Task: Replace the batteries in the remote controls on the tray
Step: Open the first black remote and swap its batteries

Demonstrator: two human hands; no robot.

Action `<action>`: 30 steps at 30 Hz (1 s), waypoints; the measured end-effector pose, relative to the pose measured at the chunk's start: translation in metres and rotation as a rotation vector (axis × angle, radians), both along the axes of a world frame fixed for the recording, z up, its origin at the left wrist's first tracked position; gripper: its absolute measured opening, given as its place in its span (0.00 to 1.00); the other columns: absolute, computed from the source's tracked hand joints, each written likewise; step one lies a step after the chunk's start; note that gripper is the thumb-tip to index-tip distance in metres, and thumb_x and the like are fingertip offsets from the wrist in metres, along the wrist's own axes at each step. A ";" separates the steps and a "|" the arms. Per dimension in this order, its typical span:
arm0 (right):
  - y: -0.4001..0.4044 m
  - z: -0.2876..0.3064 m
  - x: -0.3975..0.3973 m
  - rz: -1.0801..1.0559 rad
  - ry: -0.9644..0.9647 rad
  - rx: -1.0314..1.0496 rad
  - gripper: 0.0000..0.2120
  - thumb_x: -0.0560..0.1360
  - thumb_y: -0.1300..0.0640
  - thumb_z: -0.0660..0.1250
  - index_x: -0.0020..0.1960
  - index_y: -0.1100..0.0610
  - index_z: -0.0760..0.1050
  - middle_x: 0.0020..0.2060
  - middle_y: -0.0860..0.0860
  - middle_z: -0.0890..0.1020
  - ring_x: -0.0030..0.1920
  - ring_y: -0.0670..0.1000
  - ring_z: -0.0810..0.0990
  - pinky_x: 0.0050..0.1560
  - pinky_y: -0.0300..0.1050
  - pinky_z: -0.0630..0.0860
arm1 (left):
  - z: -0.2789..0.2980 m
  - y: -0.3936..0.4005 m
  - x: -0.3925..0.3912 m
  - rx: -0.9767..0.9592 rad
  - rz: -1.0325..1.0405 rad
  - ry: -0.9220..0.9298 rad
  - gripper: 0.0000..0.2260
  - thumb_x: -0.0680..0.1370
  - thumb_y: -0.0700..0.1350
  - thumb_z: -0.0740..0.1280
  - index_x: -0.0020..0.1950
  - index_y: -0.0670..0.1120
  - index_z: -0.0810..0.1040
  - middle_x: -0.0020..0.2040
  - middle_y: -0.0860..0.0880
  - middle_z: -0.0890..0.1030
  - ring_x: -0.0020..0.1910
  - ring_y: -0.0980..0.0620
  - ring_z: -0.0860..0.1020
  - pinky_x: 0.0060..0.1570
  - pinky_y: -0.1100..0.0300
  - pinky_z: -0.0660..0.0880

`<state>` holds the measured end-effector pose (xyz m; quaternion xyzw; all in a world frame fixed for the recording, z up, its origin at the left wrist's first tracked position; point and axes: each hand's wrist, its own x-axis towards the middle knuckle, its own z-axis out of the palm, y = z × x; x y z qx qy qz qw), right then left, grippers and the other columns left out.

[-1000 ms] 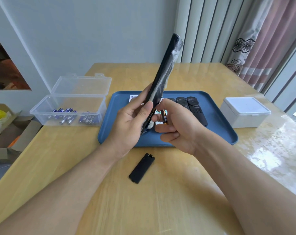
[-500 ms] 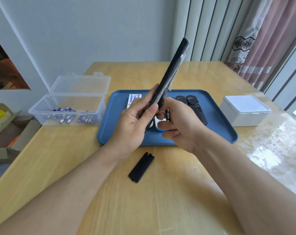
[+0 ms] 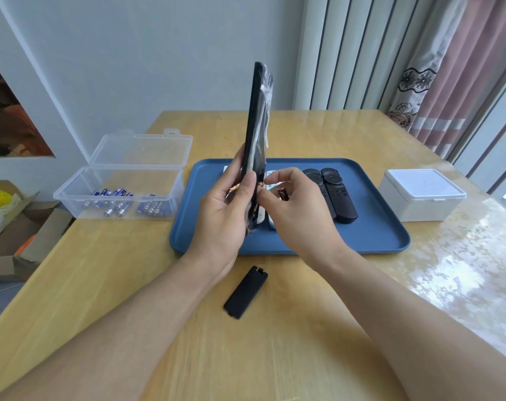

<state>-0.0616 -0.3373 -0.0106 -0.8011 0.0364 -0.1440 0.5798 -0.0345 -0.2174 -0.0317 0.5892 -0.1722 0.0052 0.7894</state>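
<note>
My left hand (image 3: 225,209) grips the lower half of a long black remote (image 3: 257,125) wrapped in clear plastic, held almost upright over the blue tray (image 3: 376,235). My right hand (image 3: 298,215) pinches at the remote's lower back with thumb and forefinger, and a dark battery (image 3: 283,194) shows tucked in its curled fingers. The remote's open compartment is hidden edge-on. Its black battery cover (image 3: 245,292) lies on the table in front of the tray. Two black remotes (image 3: 337,195) lie on the tray, and a white remote (image 3: 270,180) is partly hidden behind my hands.
An open clear plastic box (image 3: 121,195) with several blue batteries stands left of the tray. A shut white box (image 3: 422,195) stands to the right. A cardboard box (image 3: 14,241) sits beyond the table's left edge. Wall and curtains stand behind the table.
The black remote has swung from leaning right to nearly vertical. My right hand has risen, and its thumb and forefinger now pinch at the remote's lower back.
</note>
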 end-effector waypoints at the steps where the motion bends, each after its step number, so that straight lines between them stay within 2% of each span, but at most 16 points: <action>1: -0.001 -0.001 0.001 -0.007 -0.002 -0.018 0.06 0.78 0.50 0.69 0.52 0.51 0.77 0.29 0.42 0.78 0.26 0.40 0.72 0.30 0.36 0.67 | -0.001 0.000 0.001 0.013 0.019 -0.022 0.25 0.80 0.48 0.64 0.78 0.50 0.69 0.67 0.54 0.81 0.68 0.53 0.77 0.73 0.48 0.70; 3: -0.001 -0.002 0.003 -0.014 -0.014 -0.039 0.05 0.77 0.50 0.69 0.47 0.51 0.80 0.28 0.43 0.78 0.25 0.41 0.71 0.29 0.33 0.65 | -0.002 -0.001 0.001 0.035 0.054 -0.047 0.22 0.83 0.44 0.63 0.78 0.50 0.69 0.64 0.57 0.82 0.64 0.56 0.79 0.67 0.55 0.74; 5: 0.001 -0.002 0.003 -0.030 -0.039 -0.057 0.07 0.77 0.51 0.69 0.42 0.52 0.82 0.24 0.42 0.74 0.25 0.42 0.69 0.27 0.31 0.63 | -0.003 0.000 0.003 0.073 0.101 -0.072 0.21 0.84 0.42 0.63 0.77 0.51 0.70 0.64 0.58 0.81 0.62 0.60 0.79 0.62 0.64 0.74; 6: 0.002 -0.001 0.003 -0.040 -0.048 -0.063 0.08 0.77 0.52 0.69 0.41 0.52 0.83 0.22 0.42 0.73 0.25 0.43 0.69 0.27 0.31 0.62 | -0.003 0.000 0.003 0.085 0.123 -0.084 0.21 0.84 0.42 0.63 0.77 0.51 0.70 0.65 0.57 0.81 0.63 0.60 0.79 0.61 0.65 0.73; 11: 0.004 0.006 0.002 -0.052 -0.064 0.003 0.08 0.76 0.55 0.69 0.40 0.54 0.81 0.23 0.42 0.75 0.24 0.43 0.65 0.25 0.33 0.62 | 0.001 0.002 0.005 0.068 0.192 -0.027 0.19 0.85 0.46 0.62 0.76 0.53 0.71 0.63 0.57 0.82 0.61 0.55 0.80 0.65 0.55 0.74; 14: 0.003 0.008 0.003 -0.005 0.000 0.179 0.05 0.78 0.56 0.66 0.44 0.55 0.77 0.34 0.45 0.85 0.25 0.47 0.62 0.26 0.40 0.61 | 0.006 0.013 0.014 0.025 0.307 0.085 0.21 0.80 0.59 0.62 0.70 0.53 0.77 0.66 0.48 0.81 0.68 0.43 0.78 0.70 0.40 0.71; 16: -0.002 0.006 0.007 0.003 0.044 0.264 0.05 0.79 0.56 0.64 0.46 0.54 0.76 0.34 0.47 0.84 0.26 0.48 0.63 0.27 0.42 0.61 | 0.005 0.025 0.024 0.044 0.369 0.187 0.23 0.75 0.65 0.63 0.62 0.52 0.81 0.62 0.46 0.83 0.64 0.41 0.80 0.67 0.38 0.73; 18: -0.006 0.003 0.010 0.010 0.073 0.283 0.07 0.80 0.58 0.61 0.49 0.53 0.78 0.32 0.47 0.79 0.25 0.46 0.63 0.26 0.41 0.61 | 0.009 0.034 0.031 0.101 0.359 0.273 0.16 0.79 0.59 0.65 0.57 0.48 0.81 0.56 0.43 0.85 0.55 0.44 0.84 0.58 0.45 0.80; 20: -0.010 0.001 0.011 0.027 0.098 0.270 0.10 0.80 0.59 0.59 0.52 0.50 0.79 0.32 0.47 0.75 0.25 0.46 0.63 0.26 0.40 0.60 | 0.008 0.041 0.037 0.184 0.330 0.315 0.06 0.84 0.45 0.63 0.55 0.47 0.78 0.50 0.43 0.86 0.48 0.44 0.86 0.46 0.52 0.82; 22: -0.012 0.000 0.011 0.051 0.131 0.252 0.11 0.81 0.59 0.60 0.53 0.49 0.79 0.31 0.47 0.73 0.25 0.46 0.63 0.26 0.39 0.60 | 0.005 0.046 0.040 0.285 0.316 0.302 0.07 0.82 0.40 0.62 0.54 0.51 0.78 0.50 0.47 0.86 0.51 0.42 0.85 0.53 0.45 0.82; 24: -0.012 0.001 0.011 0.080 0.180 0.275 0.09 0.82 0.59 0.61 0.51 0.50 0.79 0.32 0.48 0.72 0.26 0.47 0.64 0.27 0.39 0.60 | 0.004 0.050 0.041 0.382 0.290 0.262 0.10 0.80 0.40 0.64 0.56 0.53 0.78 0.54 0.50 0.85 0.55 0.43 0.84 0.60 0.41 0.79; 26: -0.012 0.003 0.010 0.113 0.236 0.323 0.08 0.82 0.60 0.61 0.49 0.51 0.76 0.32 0.49 0.73 0.28 0.48 0.67 0.28 0.39 0.61 | 0.003 0.052 0.042 0.453 0.307 0.226 0.12 0.80 0.39 0.63 0.61 0.50 0.78 0.56 0.52 0.84 0.56 0.46 0.84 0.60 0.44 0.80; 30: -0.013 0.003 0.009 0.148 0.275 0.323 0.07 0.83 0.61 0.60 0.50 0.52 0.75 0.33 0.50 0.73 0.29 0.49 0.68 0.27 0.38 0.61 | 0.005 0.055 0.041 0.576 0.367 0.160 0.14 0.82 0.36 0.62 0.64 0.49 0.78 0.57 0.52 0.84 0.55 0.51 0.83 0.55 0.52 0.81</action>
